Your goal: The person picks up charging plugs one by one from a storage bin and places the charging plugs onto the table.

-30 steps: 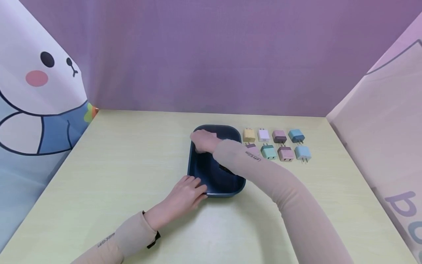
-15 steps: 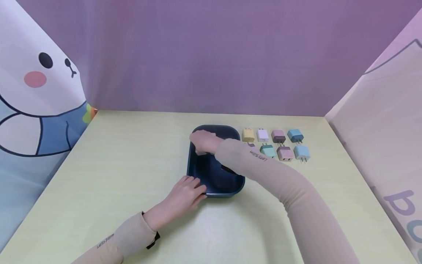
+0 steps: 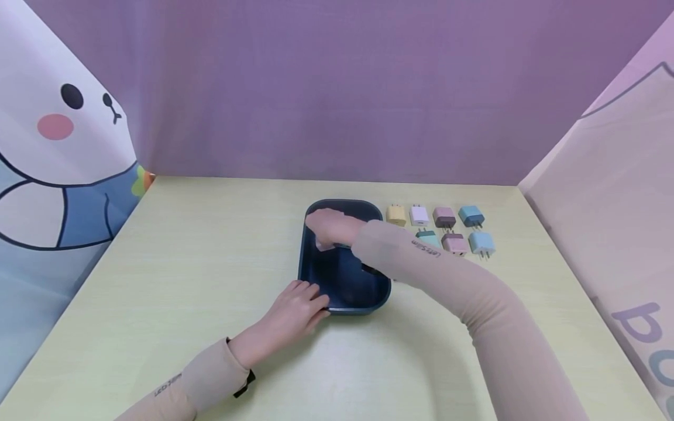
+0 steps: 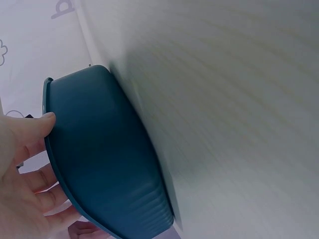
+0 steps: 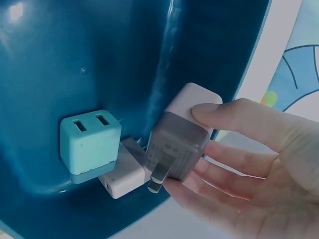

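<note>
A dark blue plastic bin [image 3: 344,292] stands on the table. At its near left corner my left hand [image 3: 295,310] grips the rim, the thumb and fingers spread along the edge in the left wrist view. My right hand [image 3: 333,227] reaches into the far end of the bin. Between thumb and fingers it holds a pink and mauve-grey charger plug [image 5: 184,132], its metal prongs pointing away from the palm. On the bin floor beside it lie a teal charger plug [image 5: 90,142] with two USB ports and a pink and grey charger plug [image 5: 122,174], partly hidden.
Two rows of charger plugs stand right of the bin, among them yellow [image 3: 396,215], lavender [image 3: 419,215], mauve [image 3: 444,217] and light blue [image 3: 481,242] ones. My right sleeve [image 3: 421,257] covers part of the nearer row. A purple curtain [image 3: 337,88] hangs behind the table [image 3: 210,245].
My right hand and forearm have shifted slightly to the right over the bin, and the sleeve now hides the purple plug of the nearer row. My left hand stays on the rim.
</note>
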Demonstrator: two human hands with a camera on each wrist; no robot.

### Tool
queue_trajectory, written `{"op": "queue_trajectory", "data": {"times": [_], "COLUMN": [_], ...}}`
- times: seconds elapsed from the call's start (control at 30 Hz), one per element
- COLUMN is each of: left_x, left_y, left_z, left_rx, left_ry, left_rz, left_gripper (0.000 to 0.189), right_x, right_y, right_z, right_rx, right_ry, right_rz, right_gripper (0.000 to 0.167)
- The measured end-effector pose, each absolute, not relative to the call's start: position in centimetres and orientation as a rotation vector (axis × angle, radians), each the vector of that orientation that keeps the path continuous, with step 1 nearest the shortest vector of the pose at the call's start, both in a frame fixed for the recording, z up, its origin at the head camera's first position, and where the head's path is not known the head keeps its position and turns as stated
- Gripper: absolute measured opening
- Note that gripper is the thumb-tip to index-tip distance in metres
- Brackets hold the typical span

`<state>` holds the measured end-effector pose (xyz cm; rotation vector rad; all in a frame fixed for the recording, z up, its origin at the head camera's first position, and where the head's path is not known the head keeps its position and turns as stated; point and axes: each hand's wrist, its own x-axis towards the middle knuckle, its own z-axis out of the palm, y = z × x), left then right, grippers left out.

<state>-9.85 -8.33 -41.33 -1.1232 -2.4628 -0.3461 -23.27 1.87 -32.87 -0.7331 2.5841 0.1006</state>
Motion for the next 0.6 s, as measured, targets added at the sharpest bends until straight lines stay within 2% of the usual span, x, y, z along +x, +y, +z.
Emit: {"op": "queue_trajectory", "data": {"times": [0.27,0.6], "left_x": [-9.9,-10.0], "left_y": [-8.4,-8.4], "left_z": [-41.5,-41.4], "left_rx": [-1.126,-1.127], "left_ry": [-2.46,-2.461], "left_rz": [-0.349,-0.346], "left_gripper": [0.013,0.011], "right_x": [-22.6,-21.8], "right_y": [2.4,3.2], "right_z": [-32.0,-31.0], "right_rx": [-0.754,-0.837], "right_ry": [2.567,2.583], "right_rz": [0.078,0.092], "right_gripper": [0.032,0.019]}}
